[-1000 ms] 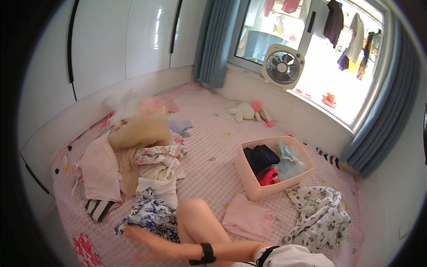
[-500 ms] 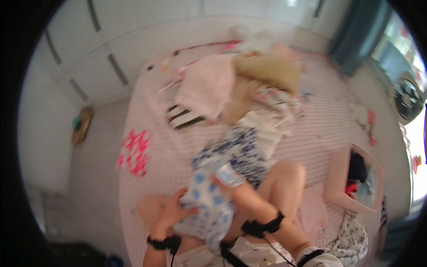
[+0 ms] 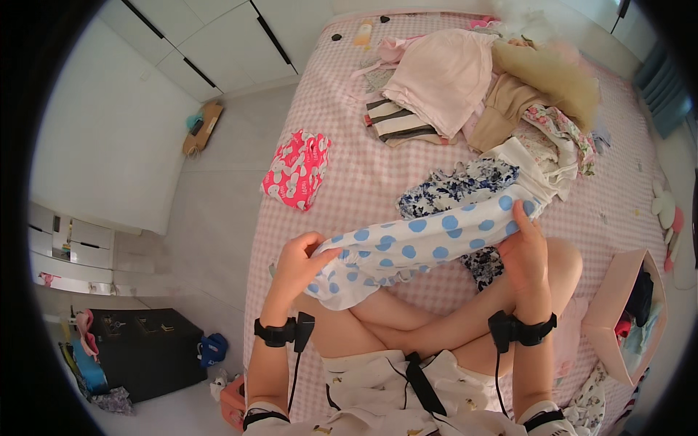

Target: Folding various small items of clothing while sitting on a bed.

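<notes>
Clothes pile [image 3: 505,109] on bed [image 3: 349,185], beyond held garment [image 3: 414,243]; box [image 3: 609,312] at right.

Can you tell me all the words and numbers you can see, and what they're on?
I can't read any for sure.
Bright pink cloth with white figures: small marks that might be letters, too small to read.
Dark blue thing on the floor: a pale mark, too small to tell.
Blue-dotted cloth, between the left hand and right hand: just dots, no words I can see.
</notes>
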The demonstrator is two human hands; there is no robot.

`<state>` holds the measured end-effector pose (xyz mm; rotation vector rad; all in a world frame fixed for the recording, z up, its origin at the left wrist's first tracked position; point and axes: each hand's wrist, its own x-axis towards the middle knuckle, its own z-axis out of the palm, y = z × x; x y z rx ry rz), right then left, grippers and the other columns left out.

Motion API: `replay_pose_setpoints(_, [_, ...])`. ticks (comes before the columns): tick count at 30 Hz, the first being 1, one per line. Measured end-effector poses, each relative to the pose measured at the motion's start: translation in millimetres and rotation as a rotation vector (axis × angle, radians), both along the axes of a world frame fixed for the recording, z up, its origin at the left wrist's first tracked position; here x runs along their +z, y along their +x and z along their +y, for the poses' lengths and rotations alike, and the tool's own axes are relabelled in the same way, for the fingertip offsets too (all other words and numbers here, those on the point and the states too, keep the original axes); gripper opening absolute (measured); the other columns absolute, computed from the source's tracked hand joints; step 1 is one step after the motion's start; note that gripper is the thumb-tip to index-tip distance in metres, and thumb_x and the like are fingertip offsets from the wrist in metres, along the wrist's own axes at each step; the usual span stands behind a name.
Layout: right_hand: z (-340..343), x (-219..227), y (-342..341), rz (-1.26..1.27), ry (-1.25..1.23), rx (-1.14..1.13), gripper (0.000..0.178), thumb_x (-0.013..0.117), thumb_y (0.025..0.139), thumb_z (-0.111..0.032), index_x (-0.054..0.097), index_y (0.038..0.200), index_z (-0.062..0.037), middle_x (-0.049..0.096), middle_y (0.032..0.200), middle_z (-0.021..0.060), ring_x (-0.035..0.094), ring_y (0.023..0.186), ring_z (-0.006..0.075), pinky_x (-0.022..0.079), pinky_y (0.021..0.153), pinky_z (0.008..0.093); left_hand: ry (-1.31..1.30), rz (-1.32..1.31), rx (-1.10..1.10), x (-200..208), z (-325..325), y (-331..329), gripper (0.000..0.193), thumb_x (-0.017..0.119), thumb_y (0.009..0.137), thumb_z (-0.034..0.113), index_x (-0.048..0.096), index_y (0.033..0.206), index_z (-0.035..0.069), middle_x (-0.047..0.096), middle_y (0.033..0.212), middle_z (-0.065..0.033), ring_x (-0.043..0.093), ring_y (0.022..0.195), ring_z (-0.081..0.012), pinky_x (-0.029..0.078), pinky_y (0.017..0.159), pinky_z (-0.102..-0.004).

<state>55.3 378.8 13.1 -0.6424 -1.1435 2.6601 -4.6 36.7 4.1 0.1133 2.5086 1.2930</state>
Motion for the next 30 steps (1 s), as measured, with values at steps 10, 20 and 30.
replay_pose_setpoints(10, [-10, 3, -16, 0.147, -0.2, 0.1, 0.039, 0.049, 0.097, -0.03, 0.046, 0.123, -0.0013, 0.056, 0.119, 0.0097, 0.055, 0.109, 0.0232, 0.044, 0.093, 0.0361, 0.274, 0.044, 0.14, 20, -44, 14, 0.017, 0.064, 0.087, 0.015, 0.053, 0.088, 0.002, 0.055, 0.078, -0.0005, 0.048, 0.069, -0.0055, 0.041, 0.061, -0.0217])
replay_pose_setpoints(20, [-141, -139, 17, -0.418, 0.146, 0.622, 0.051, 0.065, 0.085, -0.021, 0.044, 0.128, -0.0024, 0.054, 0.119, 0.0071, 0.052, 0.108, 0.0173, 0.04, 0.091, 0.0309, -0.234, 0.027, 0.345, -42, -105, 57, 0.051, 0.066, 0.085, 0.031, 0.049, 0.12, -0.001, 0.06, 0.106, -0.0139, 0.06, 0.083, -0.0155, 0.048, 0.069, -0.0271])
replay_pose_setpoints(30, [-147, -99, 7, -0.268, 0.103, 0.585, 0.062, 0.062, 0.079, 0.0, 0.04, 0.136, -0.0076, 0.06, 0.095, 0.0029, 0.054, 0.084, 0.0088, 0.043, 0.074, 0.0212, 0.473, -0.063, 0.523, -30, -69, 68, 0.057, 0.064, 0.084, 0.015, 0.041, 0.135, 0.003, 0.059, 0.111, -0.0099, 0.059, 0.095, -0.0151, 0.047, 0.075, -0.0265])
